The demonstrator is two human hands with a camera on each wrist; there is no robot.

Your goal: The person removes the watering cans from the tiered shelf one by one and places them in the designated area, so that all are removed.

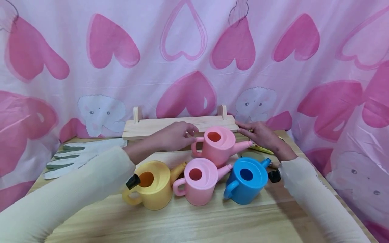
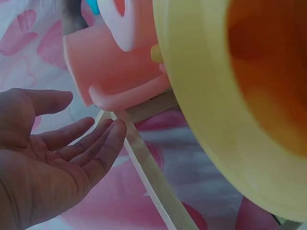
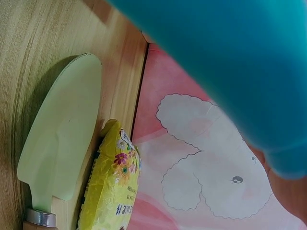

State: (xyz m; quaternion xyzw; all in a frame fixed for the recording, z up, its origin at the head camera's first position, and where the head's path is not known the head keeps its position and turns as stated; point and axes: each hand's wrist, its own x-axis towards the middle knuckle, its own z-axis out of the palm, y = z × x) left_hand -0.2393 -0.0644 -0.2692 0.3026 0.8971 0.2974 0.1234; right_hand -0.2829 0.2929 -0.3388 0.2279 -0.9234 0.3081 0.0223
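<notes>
Near the handle of the coral watering can point(image 1: 217, 152), my left hand point(image 1: 176, 136) reaches over the front of a wooden shelf point(image 1: 179, 125). In the left wrist view its fingers point(image 2: 103, 151) are loosely bent, the thumb is spread, and the palm holds nothing. My right hand point(image 1: 261, 135) is at the shelf's right end, beside the coral can's spout. Its fingers look extended towards the shelf end; contact is unclear. In front stand a yellow watering can point(image 1: 155, 194), a pink one point(image 1: 199, 189) and a blue one point(image 1: 244, 190), all upright.
White-and-green gloves point(image 1: 88, 157) lie at the table's left. A green trowel point(image 3: 62, 129) and a yellow floral packet point(image 3: 110, 182) lie on the right side. Behind the wooden table point(image 1: 194, 226) hangs a pink heart-patterned curtain point(image 1: 149, 81).
</notes>
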